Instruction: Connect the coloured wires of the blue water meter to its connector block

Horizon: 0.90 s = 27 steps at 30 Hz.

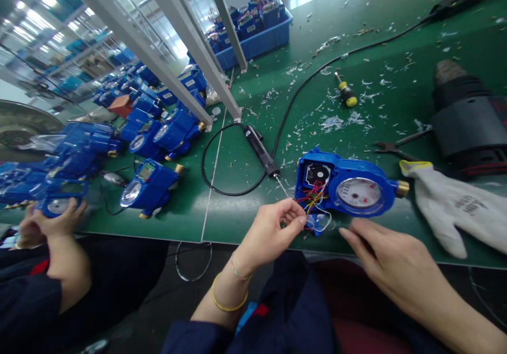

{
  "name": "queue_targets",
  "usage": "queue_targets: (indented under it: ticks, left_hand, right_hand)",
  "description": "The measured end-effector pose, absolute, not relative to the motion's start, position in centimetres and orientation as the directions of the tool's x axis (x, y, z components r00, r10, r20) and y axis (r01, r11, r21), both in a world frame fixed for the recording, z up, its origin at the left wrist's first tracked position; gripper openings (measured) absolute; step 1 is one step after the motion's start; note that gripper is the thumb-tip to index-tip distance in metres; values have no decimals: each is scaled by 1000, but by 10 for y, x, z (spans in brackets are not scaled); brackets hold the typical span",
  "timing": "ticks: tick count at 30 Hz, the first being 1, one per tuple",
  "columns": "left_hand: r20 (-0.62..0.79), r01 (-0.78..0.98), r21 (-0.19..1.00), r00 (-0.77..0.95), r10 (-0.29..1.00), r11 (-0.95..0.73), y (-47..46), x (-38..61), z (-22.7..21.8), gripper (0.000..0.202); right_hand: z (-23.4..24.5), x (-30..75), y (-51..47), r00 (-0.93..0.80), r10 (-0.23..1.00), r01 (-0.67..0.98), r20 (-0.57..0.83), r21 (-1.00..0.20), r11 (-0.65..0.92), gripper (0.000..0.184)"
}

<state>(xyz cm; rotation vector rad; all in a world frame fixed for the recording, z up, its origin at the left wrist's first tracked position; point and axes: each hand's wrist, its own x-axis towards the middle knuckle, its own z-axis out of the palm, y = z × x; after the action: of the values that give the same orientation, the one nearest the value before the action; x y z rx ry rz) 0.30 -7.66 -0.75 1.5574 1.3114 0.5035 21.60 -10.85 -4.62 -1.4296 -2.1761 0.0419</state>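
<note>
A blue water meter (344,182) lies on the bench in front of me, its round dial facing up and its wiring box open. Red, yellow and white wires (315,193) spill out of the box towards a small blue part (317,223) at the bench's front edge. My left hand (279,226) is closed there, thumb and forefinger pinched at the wires; the exact grip is partly hidden. Just below the dial, my right hand (382,245) holds nothing that I can see, its thumb a little apart from the fingers. Left of the meter lies a black electric screwdriver (260,150), its bit pointing at the box.
A white glove (455,206), pliers (390,148) and a heat gun (471,116) lie to the right. Behind are a yellow screwdriver (346,92) and scattered scraps. Metal posts (190,42), a blue crate (257,45) and several meters (148,185) stand leftward, where a co-worker's hands (59,219) hold one.
</note>
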Motion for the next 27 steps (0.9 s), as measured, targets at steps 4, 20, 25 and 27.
queue_targets:
  ticks: [4,20,25,27]
  left_hand:
    - [-232,542,840,341,911,11,-75,4,-6,11]
    - [-244,536,844,333,911,30,-73,5,-12,14]
    - [-252,454,886,304,919,93,-72,3,-17,15]
    - [-222,429,900,297,929,78,-73,2,-18,15]
  right_hand:
    - [-49,221,-112,-335,836,913,434,-69,401,20]
    - [-64,188,-101,-138,966,347,-219,-924,-160,54]
    - [-60,185,-102,-209,897,166,-390,-918,-361,68]
    - [-59,185,-103,-221,895,198,-389,-916,-349,64]
